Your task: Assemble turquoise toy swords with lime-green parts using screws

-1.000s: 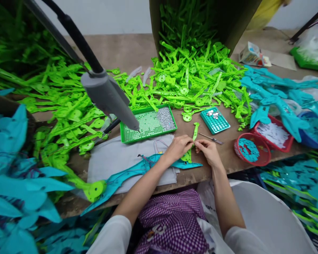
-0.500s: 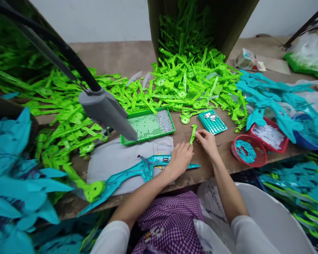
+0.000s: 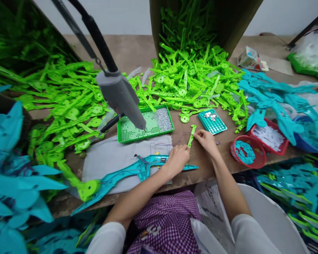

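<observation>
My left hand [image 3: 177, 158] is closed on the lower end of a narrow bright green plastic part [image 3: 192, 137], which points up and away from me. Its fingertips lie over the tip of a turquoise plastic shell [image 3: 122, 173] on a grey cloth [image 3: 95, 155]. My right hand [image 3: 206, 139] pinches at the green part's right edge; what sits between those fingers is too small to make out. Thin dark wires [image 3: 159, 144] loop from the shell towards the green part. A small battery-like block [image 3: 163, 159] sits in the shell beside my left hand.
A grey hanging power screwdriver [image 3: 122, 98] overhangs a green tray of screws [image 3: 145, 137]. Behind are heaped green parts [image 3: 185, 77]. To the right are a teal tray of button cells [image 3: 212, 124], a red basket [image 3: 261, 160] and turquoise shells [image 3: 275, 102]; more shells [image 3: 13, 197] lie left.
The hanging screwdriver has swung right and its tip has risen slightly. Both hands stay at the green part, which has tilted a little. The whole view has shifted slightly.
</observation>
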The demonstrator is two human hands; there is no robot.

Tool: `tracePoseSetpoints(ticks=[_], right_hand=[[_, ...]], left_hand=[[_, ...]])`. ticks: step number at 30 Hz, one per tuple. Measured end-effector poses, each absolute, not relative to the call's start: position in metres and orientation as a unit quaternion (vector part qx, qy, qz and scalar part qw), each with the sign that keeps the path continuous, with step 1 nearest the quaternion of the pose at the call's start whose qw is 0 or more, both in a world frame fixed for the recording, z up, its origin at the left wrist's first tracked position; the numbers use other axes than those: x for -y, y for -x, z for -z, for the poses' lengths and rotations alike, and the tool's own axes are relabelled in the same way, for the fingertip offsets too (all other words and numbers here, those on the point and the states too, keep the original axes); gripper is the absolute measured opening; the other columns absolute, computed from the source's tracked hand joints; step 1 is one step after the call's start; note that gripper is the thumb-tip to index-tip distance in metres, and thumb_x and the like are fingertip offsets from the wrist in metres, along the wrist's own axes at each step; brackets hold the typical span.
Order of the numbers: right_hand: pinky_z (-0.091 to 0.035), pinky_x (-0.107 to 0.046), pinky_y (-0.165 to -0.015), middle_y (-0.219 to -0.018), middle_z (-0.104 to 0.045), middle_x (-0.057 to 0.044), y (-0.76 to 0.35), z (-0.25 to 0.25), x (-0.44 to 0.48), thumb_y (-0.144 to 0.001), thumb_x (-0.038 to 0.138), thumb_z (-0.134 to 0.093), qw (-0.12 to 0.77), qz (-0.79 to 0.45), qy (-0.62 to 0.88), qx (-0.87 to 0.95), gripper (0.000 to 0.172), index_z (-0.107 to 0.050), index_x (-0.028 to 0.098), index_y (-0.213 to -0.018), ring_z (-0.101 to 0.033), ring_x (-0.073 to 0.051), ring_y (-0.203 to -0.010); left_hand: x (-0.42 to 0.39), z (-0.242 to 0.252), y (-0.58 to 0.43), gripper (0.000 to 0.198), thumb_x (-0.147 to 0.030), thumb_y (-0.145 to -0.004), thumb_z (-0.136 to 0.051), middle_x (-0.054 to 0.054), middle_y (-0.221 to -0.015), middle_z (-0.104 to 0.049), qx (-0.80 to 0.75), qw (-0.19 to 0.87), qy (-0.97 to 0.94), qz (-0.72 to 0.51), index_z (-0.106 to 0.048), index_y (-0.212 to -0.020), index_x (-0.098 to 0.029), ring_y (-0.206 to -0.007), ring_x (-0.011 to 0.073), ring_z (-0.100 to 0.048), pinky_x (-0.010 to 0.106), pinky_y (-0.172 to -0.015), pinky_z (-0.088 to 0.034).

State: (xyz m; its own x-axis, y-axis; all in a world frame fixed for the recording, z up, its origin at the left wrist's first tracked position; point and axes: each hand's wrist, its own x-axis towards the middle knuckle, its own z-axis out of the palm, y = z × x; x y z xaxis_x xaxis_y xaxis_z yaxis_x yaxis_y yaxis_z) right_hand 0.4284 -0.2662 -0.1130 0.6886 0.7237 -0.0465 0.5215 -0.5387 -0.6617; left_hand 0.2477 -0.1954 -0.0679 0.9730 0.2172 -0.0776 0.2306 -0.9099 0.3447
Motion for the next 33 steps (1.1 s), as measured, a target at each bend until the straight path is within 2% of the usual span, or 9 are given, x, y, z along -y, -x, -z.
tracePoseSetpoints(ticks=[6,8,14,17,21,26,33], right_hand=[[-0.029,-0.027,-0.055,-0.066,-0.066,-0.004,-0.440,0.104,0.257,-0.079,0.039,-0.060,0.222,-0.157,0.867,0.418,0.021,-0.064,0.020,-0.069,-0.055,-0.016,-0.060],[-0.030,-0.026,-0.056,-0.066,-0.065,-0.003,-0.443,0.105,0.256,-0.078,0.039,-0.061,0.241,-0.184,0.850,0.432,0.020,-0.064,0.020,-0.071,-0.054,-0.015,-0.060],[-0.043,-0.027,-0.062,-0.079,-0.062,-0.003,-0.441,0.114,0.267,-0.078,0.040,-0.062,0.398,-0.225,0.768,0.449,0.023,-0.066,0.019,-0.086,-0.056,-0.015,-0.070],[-0.045,-0.025,-0.051,-0.084,-0.060,-0.005,-0.441,0.112,0.273,-0.079,0.045,-0.061,0.420,-0.278,0.745,0.437,0.027,-0.068,0.019,-0.085,-0.055,-0.015,-0.067],[-0.043,-0.023,-0.042,-0.083,-0.058,-0.005,-0.443,0.109,0.274,-0.076,0.046,-0.063,0.426,-0.306,0.734,0.431,0.028,-0.069,0.020,-0.084,-0.053,-0.014,-0.064],[-0.042,-0.023,-0.042,-0.079,-0.060,-0.004,-0.445,0.108,0.271,-0.078,0.047,-0.060,0.395,-0.305,0.742,0.449,0.028,-0.066,0.019,-0.084,-0.051,-0.013,-0.058],[-0.038,-0.022,-0.042,-0.060,-0.054,0.003,-0.452,0.104,0.268,-0.077,0.044,-0.061,0.363,-0.336,0.733,0.467,0.027,-0.064,0.018,-0.081,-0.048,-0.009,-0.044]], left_hand=[[0.195,0.069,-0.248,0.019,-0.017,-0.091,-0.047,0.011,-0.098,-0.063,-0.105,0.171,-0.979,0.022,-0.062,-0.101,-0.011,-0.097,0.0229,-0.061,0.035,-0.084,-0.048],[0.194,0.067,-0.249,0.019,-0.018,-0.091,-0.046,0.011,-0.098,-0.063,-0.105,0.177,-0.978,0.029,-0.063,-0.100,-0.011,-0.096,0.0236,-0.061,0.036,-0.084,-0.048],[0.194,0.060,-0.248,0.020,-0.017,-0.091,-0.045,0.010,-0.097,-0.063,-0.111,0.181,-0.976,0.048,-0.064,-0.096,-0.012,-0.094,0.0227,-0.062,0.034,-0.084,-0.049],[0.195,0.059,-0.246,0.019,-0.018,-0.091,-0.046,0.011,-0.098,-0.063,-0.113,0.183,-0.975,0.051,-0.065,-0.094,-0.013,-0.094,0.0231,-0.063,0.034,-0.083,-0.050],[0.194,0.058,-0.246,0.016,-0.019,-0.089,-0.051,0.010,-0.098,-0.063,-0.111,0.188,-0.974,0.058,-0.065,-0.093,-0.014,-0.093,0.0233,-0.063,0.034,-0.082,-0.051],[0.193,0.056,-0.247,0.017,-0.018,-0.089,-0.049,0.011,-0.097,-0.063,-0.108,0.189,-0.974,0.064,-0.065,-0.092,-0.013,-0.092,0.0237,-0.063,0.035,-0.081,-0.051],[0.194,0.060,-0.249,0.017,-0.017,-0.088,-0.049,0.010,-0.094,-0.063,-0.107,0.193,-0.973,0.062,-0.066,-0.091,-0.014,-0.090,0.0228,-0.064,0.033,-0.080,-0.051]])
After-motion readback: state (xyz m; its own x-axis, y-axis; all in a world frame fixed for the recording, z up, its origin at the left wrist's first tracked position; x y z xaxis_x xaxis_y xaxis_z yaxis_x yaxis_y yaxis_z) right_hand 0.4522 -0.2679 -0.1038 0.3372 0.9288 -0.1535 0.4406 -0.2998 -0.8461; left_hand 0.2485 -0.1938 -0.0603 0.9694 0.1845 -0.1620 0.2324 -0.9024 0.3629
